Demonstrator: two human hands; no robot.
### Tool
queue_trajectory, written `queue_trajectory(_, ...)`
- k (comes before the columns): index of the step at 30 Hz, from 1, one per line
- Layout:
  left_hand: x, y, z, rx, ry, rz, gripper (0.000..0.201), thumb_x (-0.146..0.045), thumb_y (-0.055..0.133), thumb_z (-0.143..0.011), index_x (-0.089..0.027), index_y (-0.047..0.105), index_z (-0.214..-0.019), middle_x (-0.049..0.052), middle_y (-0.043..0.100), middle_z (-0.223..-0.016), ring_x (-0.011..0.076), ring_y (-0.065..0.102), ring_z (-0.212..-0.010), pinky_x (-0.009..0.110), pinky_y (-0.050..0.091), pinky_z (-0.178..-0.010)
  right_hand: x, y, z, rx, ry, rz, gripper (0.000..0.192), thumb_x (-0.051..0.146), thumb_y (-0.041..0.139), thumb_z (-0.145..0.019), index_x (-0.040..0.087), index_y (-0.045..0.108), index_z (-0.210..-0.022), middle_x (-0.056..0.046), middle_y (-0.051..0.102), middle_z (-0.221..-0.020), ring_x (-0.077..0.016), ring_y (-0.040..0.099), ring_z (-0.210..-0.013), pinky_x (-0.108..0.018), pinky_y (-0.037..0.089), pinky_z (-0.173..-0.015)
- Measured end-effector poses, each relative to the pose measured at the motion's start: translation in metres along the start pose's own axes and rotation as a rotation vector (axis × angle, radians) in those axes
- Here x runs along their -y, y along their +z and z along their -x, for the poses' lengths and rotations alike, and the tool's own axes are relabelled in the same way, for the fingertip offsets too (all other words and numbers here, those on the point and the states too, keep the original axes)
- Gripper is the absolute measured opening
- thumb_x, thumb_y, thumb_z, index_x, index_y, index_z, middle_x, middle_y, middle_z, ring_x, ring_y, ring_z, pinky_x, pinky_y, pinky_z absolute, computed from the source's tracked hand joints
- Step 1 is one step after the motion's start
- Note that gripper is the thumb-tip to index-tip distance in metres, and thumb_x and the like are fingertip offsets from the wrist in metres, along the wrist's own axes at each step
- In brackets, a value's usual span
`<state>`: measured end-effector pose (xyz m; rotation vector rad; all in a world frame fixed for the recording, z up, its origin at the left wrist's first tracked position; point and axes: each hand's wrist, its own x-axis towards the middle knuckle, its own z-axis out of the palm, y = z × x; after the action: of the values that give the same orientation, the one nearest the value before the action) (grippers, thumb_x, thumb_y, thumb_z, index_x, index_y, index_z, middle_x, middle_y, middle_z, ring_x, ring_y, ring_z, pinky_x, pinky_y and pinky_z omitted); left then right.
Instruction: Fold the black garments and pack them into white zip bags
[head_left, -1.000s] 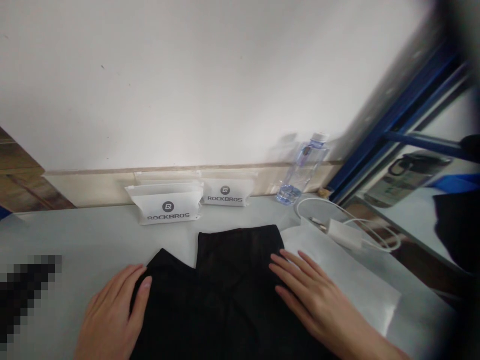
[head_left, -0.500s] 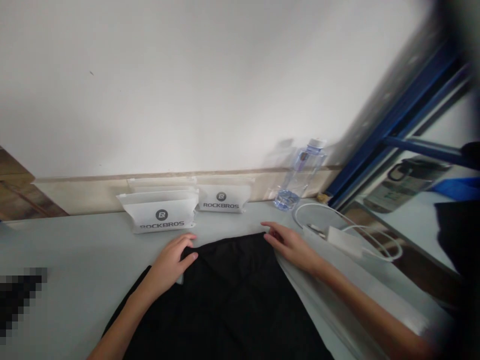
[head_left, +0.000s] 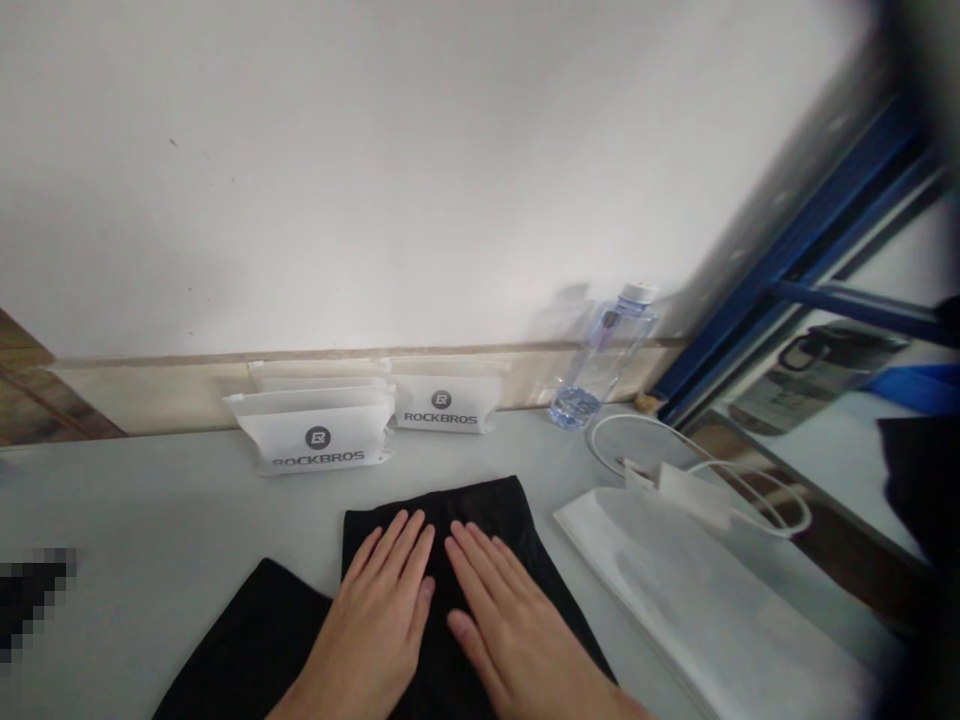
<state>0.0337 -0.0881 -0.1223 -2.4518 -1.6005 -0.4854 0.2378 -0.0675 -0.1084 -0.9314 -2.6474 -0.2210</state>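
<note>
A black garment lies spread on the pale table, its lower part running out of view at the bottom. It has two parts side by side, like trouser legs, with a gap between them at left. My left hand rests flat on the right-hand part, fingers stretched forward. Beside it my right hand lies flat on the same cloth, fingers straight and pointing forward. Neither hand grips anything. The cloth under both palms is hidden.
White ROCKBROS pouches and another pouch stand against the wall. At the back right is a clear bottle. A white cable and translucent plastic bags lie to the right, near a blue frame.
Both hands have come off the garment's far edge corners, moved closer together and nearer to me, and now lie flat on the cloth. The left-hand part of the garment shows more.
</note>
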Motion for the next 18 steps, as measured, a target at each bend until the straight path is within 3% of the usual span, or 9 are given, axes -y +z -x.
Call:
queue_trajectory(2,-0.005,0.010,0.007,0.026,-0.007,-0.090,0.045,-0.025,0.039,-0.091,-0.016,0.041,-0.135,0.005,0.044,-0.139,0.0231,0.046,-0.124,0.042,0.048,-0.095,0.012,0.013,0.003,0.075,0.002,0.035,0.051,0.033,0.040,-0.092,0.009,0.039,-0.137,-0.015,0.040,-0.140,-0.0276,0.041,-0.127,-0.042,0.046,-0.096)
queue_trajectory(6,0.000,0.017,0.012,0.105,-0.067,-0.137,0.048,-0.032,0.036,-0.093,-0.021,0.035,-0.139,0.002,0.034,-0.144,0.0243,0.039,-0.130,0.047,0.044,-0.099,-0.005,0.028,0.007,0.137,0.188,0.079,0.052,0.035,0.035,-0.094,0.010,0.035,-0.139,-0.014,0.032,-0.144,-0.0288,0.034,-0.131,-0.045,0.043,-0.099)
queue_trajectory(10,-0.001,0.013,0.010,0.146,-0.128,-0.105,0.049,-0.036,0.034,-0.093,-0.023,0.032,-0.140,0.004,0.029,-0.146,0.0256,0.034,-0.132,0.048,0.042,-0.101,-0.026,0.030,0.007,0.148,0.322,0.093,0.052,0.033,0.033,-0.093,0.007,0.037,-0.138,-0.015,0.031,-0.144,-0.0286,0.029,-0.133,-0.046,0.038,-0.103)
queue_trajectory(18,0.007,0.009,0.010,0.159,-0.279,0.038,0.054,-0.047,0.034,-0.091,-0.021,0.037,-0.138,0.009,0.031,-0.146,0.0274,0.032,-0.133,0.050,0.034,-0.105,-0.040,0.023,0.018,0.185,0.347,0.063,0.052,0.033,0.029,-0.094,0.007,0.038,-0.138,-0.013,0.032,-0.144,-0.0262,0.028,-0.133,-0.045,0.037,-0.104)
